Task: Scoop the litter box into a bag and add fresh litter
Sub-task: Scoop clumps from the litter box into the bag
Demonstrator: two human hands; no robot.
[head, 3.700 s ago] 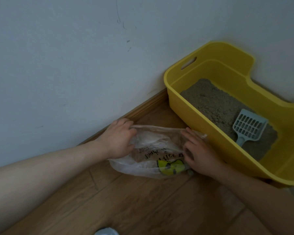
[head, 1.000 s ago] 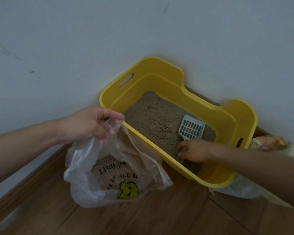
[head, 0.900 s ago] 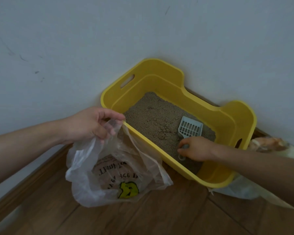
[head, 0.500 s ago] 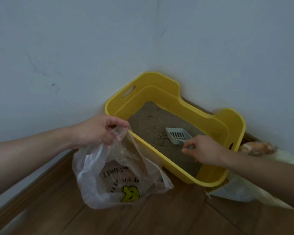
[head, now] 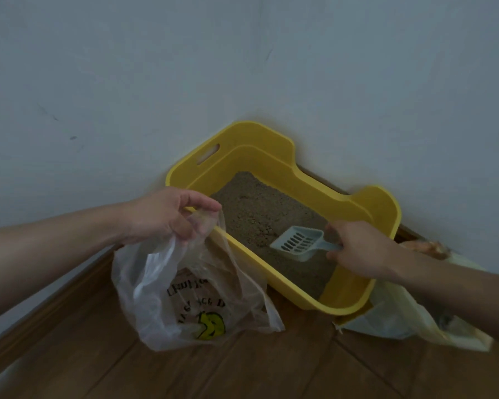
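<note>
A yellow litter box (head: 357, 205) stands in the room's corner, with grey-brown litter (head: 260, 214) inside. My left hand (head: 167, 217) pinches the rim of a clear plastic bag (head: 190, 295) with dark lettering and a yellow mark, holding it up beside the box's left wall. My right hand (head: 355, 249) grips the handle of a pale blue slotted scoop (head: 298, 244), which lies over the litter with its head pointing left.
A second, pale yellowish bag (head: 409, 321) lies on the wooden floor (head: 242, 367) right of the box, under my right forearm. White walls (head: 242, 67) close in behind and to the left, with a wooden skirting board along the left wall.
My right hand took hold of the scoop handle and turned the scoop so its head points left. My left hand lifted the bag's rim off the floor to the box's left wall.
</note>
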